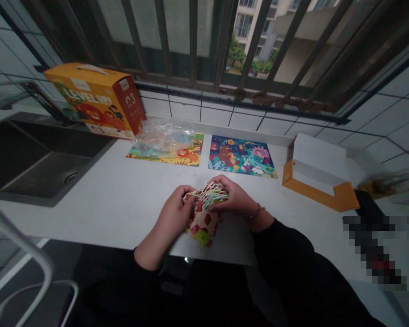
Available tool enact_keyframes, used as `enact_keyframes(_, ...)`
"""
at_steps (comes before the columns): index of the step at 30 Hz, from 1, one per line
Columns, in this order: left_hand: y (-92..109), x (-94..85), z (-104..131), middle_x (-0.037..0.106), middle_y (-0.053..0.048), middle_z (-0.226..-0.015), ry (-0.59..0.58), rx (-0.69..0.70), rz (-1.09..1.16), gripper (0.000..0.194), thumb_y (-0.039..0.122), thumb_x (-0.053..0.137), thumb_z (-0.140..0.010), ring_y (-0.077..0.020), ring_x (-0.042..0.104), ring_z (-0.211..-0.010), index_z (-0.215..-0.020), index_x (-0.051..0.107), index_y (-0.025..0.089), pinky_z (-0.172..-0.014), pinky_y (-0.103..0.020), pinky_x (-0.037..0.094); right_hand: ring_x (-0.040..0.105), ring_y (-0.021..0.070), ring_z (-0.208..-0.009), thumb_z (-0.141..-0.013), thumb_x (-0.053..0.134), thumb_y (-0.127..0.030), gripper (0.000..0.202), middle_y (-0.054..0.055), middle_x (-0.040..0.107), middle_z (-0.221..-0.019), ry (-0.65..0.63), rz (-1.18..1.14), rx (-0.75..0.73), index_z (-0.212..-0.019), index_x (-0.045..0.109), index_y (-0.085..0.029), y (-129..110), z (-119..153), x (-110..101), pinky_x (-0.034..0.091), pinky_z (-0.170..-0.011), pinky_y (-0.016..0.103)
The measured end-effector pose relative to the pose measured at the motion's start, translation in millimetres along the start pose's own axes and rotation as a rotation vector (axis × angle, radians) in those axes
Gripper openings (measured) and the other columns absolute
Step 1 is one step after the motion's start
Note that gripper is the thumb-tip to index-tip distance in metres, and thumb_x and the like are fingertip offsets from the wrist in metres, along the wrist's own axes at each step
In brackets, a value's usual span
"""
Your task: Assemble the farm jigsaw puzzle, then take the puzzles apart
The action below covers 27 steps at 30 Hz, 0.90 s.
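Note:
Near the counter's front edge, my left hand (179, 210) and my right hand (234, 198) are closed around a stack of jigsaw puzzle pieces (209, 194) from both sides. The stack's white edges fan out between my fingers. More colourful pieces (204, 222), one with a brown-spotted pattern and one green, show just below the stack; whether they are held or lie on the counter I cannot tell. Beyond my hands lie a dark blue animal picture board (241, 156) and a yellow lion picture board (187, 156), the latter partly covered by crumpled clear plastic packaging (153, 138).
An orange puzzle box (95, 100) stands at the back left beside the dark sink (51, 168). On the right is an opened white-and-orange carton (322, 193). The white counter (122, 200) runs below a barred window. A white tube (27, 245) curves at the lower left.

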State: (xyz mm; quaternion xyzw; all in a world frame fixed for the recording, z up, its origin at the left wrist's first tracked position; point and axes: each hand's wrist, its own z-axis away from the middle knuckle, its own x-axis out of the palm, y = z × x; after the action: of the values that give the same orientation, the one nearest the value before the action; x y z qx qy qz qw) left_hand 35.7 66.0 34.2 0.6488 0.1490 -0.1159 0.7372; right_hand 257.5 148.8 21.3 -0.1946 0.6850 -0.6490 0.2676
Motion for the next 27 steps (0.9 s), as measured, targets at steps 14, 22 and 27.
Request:
enact_keyframes(14,-5,26.4,-27,0.067,-0.002,-0.088,0.136,0.007,0.300,0.029,0.042,0.045,-0.102,-0.0215,0.065,-0.084,-0.094,0.064,0.023,-0.072,-0.030,0.052,0.071,0.0295,-0.112,-0.060,0.106,-0.043,0.101,0.009,0.069,-0.126,0.008,0.202,-0.100,-0.138,0.045,-0.026,14,-5,9,0.058,-0.094,0.042)
enact_keyframes(22,-10,47.8,-33,0.068,-0.010,-0.124,0.137,0.119,0.314,0.047,0.064,0.043,-0.108,-0.0266,0.068,-0.118,-0.126,0.056,0.022,-0.105,-0.042,0.053,0.067,0.0332,-0.125,-0.059,0.107,-0.041,0.097,0.013,0.067,-0.140,-0.003,0.388,-0.189,-0.140,0.057,-0.022,11,-7,12,0.055,-0.108,0.047)
enact_keyframes(27,-14,45.1,-32,0.058,-0.020,-0.152,0.144,0.177,0.245,0.057,0.063,0.037,-0.111,-0.0304,0.059,-0.142,-0.146,0.048,0.019,-0.121,-0.050,0.046,0.070,0.0303,-0.112,-0.062,0.105,-0.045,0.081,0.009,0.072,-0.125,0.037,0.501,-0.195,-0.129,0.065,-0.023,10,-7,8,0.057,-0.100,0.044)
